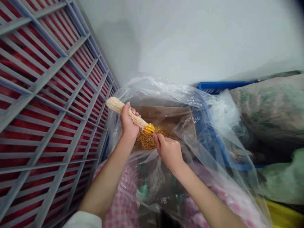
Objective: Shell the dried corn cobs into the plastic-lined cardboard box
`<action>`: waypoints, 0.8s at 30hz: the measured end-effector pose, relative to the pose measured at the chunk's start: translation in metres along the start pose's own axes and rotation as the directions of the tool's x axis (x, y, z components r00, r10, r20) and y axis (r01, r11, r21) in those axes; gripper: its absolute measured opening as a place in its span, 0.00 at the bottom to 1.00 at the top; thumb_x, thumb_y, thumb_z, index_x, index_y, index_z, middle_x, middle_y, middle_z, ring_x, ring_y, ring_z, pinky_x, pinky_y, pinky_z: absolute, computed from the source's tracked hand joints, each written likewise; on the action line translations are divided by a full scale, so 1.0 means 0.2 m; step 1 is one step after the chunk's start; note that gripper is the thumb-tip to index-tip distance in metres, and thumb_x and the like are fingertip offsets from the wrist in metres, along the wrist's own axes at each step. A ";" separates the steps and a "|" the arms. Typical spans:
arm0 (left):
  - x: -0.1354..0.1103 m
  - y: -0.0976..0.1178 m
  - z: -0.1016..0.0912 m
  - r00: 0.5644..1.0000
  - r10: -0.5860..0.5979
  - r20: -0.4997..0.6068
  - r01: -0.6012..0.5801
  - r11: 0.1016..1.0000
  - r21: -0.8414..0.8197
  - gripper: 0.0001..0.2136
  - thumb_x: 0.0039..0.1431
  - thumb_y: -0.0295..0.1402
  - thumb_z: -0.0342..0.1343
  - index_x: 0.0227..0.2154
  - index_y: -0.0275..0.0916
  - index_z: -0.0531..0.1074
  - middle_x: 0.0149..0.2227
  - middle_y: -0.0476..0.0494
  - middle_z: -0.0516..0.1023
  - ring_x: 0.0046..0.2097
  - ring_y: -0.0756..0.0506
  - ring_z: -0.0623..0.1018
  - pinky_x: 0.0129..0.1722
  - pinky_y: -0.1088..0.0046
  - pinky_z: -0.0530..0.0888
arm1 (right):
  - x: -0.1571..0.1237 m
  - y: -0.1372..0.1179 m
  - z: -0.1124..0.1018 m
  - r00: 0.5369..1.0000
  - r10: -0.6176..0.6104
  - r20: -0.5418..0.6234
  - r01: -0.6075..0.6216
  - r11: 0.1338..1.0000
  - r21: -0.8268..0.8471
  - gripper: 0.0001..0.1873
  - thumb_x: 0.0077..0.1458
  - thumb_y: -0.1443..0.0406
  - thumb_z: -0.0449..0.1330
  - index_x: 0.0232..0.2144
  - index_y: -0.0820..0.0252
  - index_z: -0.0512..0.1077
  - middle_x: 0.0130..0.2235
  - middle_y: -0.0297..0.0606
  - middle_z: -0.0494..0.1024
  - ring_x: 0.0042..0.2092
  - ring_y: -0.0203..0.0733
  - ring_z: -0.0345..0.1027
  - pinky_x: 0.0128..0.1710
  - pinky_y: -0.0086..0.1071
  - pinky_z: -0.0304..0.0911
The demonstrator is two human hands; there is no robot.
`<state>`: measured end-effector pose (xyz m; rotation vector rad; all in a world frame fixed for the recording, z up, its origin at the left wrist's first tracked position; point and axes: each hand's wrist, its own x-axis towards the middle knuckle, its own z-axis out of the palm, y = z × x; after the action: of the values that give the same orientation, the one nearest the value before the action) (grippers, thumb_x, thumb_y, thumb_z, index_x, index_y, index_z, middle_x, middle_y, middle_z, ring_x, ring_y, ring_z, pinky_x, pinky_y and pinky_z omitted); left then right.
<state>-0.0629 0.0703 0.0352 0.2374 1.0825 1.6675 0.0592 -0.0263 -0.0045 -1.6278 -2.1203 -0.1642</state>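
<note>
Forearms, both bare, reach out from the bottom edge over a pink checked cloth (123,202); a white sleeve (82,220) shows at the left elbow.

Left hand (128,123): closed tight round the middle of a corn cob (136,119), fingers wrapped over the top. The cob is tilted, its pale bare end up and left and its lower end pointing down and right. It is almost fully stripped. Only a small cluster of yellow kernels (149,129) remains at the lower tip.

Right hand (169,150): below and right of the cob tip, fingers curled in, thumb stretched up toward the yellow kernels. The thumb tip is just beside or touching them, and I cannot tell which. Cannot tell whether this hand pinches anything.

Directly under the cob tip is a heap of loose kernels (148,141), golden-brown, lying in a brown cardboard box (166,115). A clear plastic bag (201,133) billows round the box and drapes toward the camera over the cloth.

Surroundings: a grey lattice panel (47,95) with red behind it fills the left side. A blue crate (220,86) stands behind the plastic on the right, against a white wall (190,38). Bulky pale sacks (273,107) are stacked at the far right. A yellow edge (285,217) shows in the lower right corner.
</note>
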 end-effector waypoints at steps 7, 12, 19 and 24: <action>0.00 0.02 0.00 0.952 -0.252 0.175 0.235 0.965 0.113 0.14 0.38 0.36 0.59 0.19 0.40 0.56 0.12 0.60 0.56 0.13 0.57 0.59 0.15 0.81 0.58 | 0.00 0.13 -0.02 0.983 -0.164 0.084 0.150 0.977 0.153 0.21 0.59 0.61 0.46 0.18 0.61 0.66 0.15 0.32 0.70 0.17 0.29 0.61 0.21 0.28 0.40; 0.03 0.00 -0.01 0.945 -0.276 0.172 0.255 0.957 0.138 0.15 0.37 0.36 0.60 0.19 0.40 0.56 0.13 0.59 0.59 0.14 0.56 0.61 0.17 0.80 0.62 | 0.09 0.28 -0.06 0.914 -0.332 0.233 0.274 0.929 0.247 0.22 0.60 0.57 0.43 0.22 0.61 0.68 0.21 0.32 0.73 0.22 0.29 0.64 0.24 0.27 0.43; 0.04 -0.01 0.00 0.981 0.171 -0.088 -0.172 0.985 -0.003 0.15 0.38 0.37 0.60 0.23 0.40 0.58 0.16 0.59 0.61 0.17 0.56 0.64 0.22 0.79 0.65 | 0.07 0.24 -0.12 0.988 -0.031 0.150 0.021 0.997 0.070 0.22 0.59 0.57 0.45 0.20 0.60 0.67 0.19 0.32 0.73 0.21 0.31 0.65 0.22 0.28 0.41; 0.03 -0.03 0.00 0.992 0.109 -0.062 -0.109 0.994 0.003 0.15 0.38 0.39 0.60 0.23 0.40 0.58 0.17 0.59 0.61 0.18 0.56 0.64 0.23 0.78 0.65 | 0.09 0.21 -0.11 0.987 -0.024 0.160 0.013 0.997 0.071 0.22 0.60 0.57 0.44 0.20 0.59 0.67 0.19 0.32 0.74 0.20 0.30 0.65 0.21 0.29 0.40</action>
<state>-0.0619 0.0755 0.0289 0.2495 1.1330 1.7828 0.1006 -0.0070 0.0147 -1.6298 -2.2344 0.0373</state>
